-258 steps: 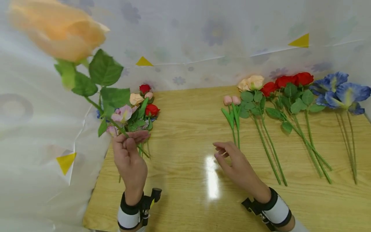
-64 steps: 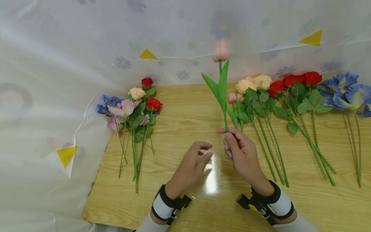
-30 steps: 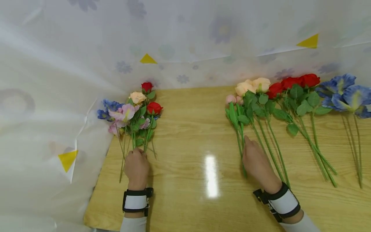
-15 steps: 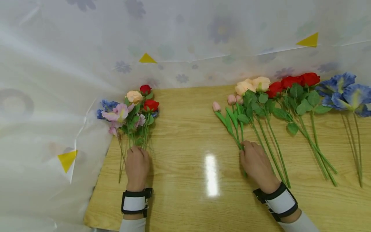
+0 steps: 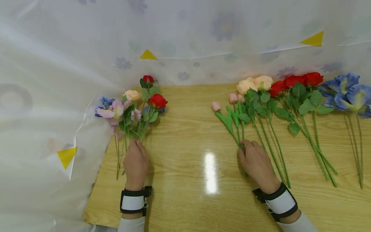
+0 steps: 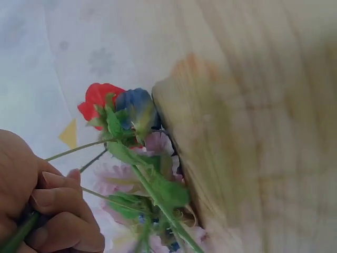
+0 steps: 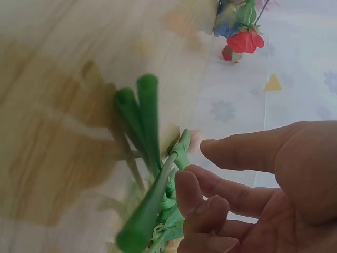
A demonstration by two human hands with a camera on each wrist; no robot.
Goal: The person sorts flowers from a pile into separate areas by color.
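Observation:
My left hand grips the stems of a mixed bunch of flowers with red, peach, pink and blue blooms, held at the table's left edge. In the left wrist view my fingers curl round the thin green stems below the bunch of flowers. My right hand lies over the stems of the pink tulips. In the right wrist view its curled fingertips touch a pink tulip stem, while the thumb stands apart from it.
On the wooden table, right of the tulips, lie peach roses, red roses and blue flowers, stems pointing toward me. A white flowered sheet hangs behind and drapes over the table's left side.
My left hand has raised and tilted the mixed bunch, its blooms now higher and more to the right. My right hand stays on the tulip stems, barely moved.

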